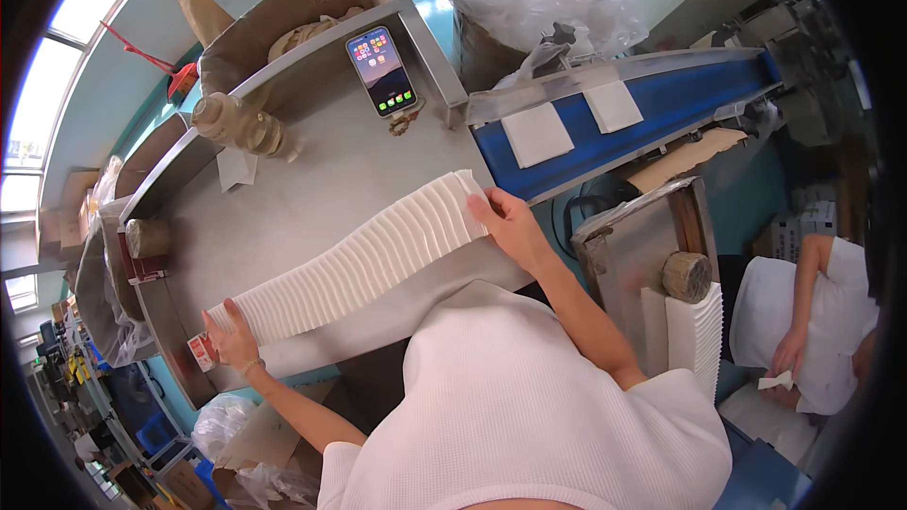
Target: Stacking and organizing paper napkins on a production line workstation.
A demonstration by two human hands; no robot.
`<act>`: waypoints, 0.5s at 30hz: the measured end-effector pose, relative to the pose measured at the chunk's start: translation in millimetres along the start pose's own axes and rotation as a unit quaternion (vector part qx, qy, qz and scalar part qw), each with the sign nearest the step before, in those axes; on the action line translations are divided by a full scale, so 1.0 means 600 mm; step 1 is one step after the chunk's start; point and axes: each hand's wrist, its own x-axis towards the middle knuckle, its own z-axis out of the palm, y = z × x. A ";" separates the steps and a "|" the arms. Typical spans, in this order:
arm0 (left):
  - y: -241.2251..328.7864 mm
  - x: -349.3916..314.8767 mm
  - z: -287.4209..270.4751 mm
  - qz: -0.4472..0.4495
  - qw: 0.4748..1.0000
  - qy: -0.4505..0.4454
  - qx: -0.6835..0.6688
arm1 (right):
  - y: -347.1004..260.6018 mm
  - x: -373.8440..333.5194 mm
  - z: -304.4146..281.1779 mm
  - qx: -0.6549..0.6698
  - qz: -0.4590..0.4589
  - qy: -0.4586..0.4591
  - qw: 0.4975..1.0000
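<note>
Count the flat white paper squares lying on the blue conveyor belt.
2: one flat white paper square on the near end of the blue conveyor belt, closer to the right hand; the other white square farther along it. None appears hidden.

A grey metal table [326, 184] with raised rims carries a long row of folded white sheets [354, 264] along its near edge. A red-and-white packet [199, 352] stands at the row's left end. A phone [382, 71] lies near the far right corner; a brown bundle [241, 125] sits by the far edge, beside a white paper [236, 170].
</note>
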 end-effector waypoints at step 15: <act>0.039 -0.015 0.002 0.017 1.000 0.007 -0.020 | -0.004 0.011 -0.009 0.111 0.022 0.005 0.994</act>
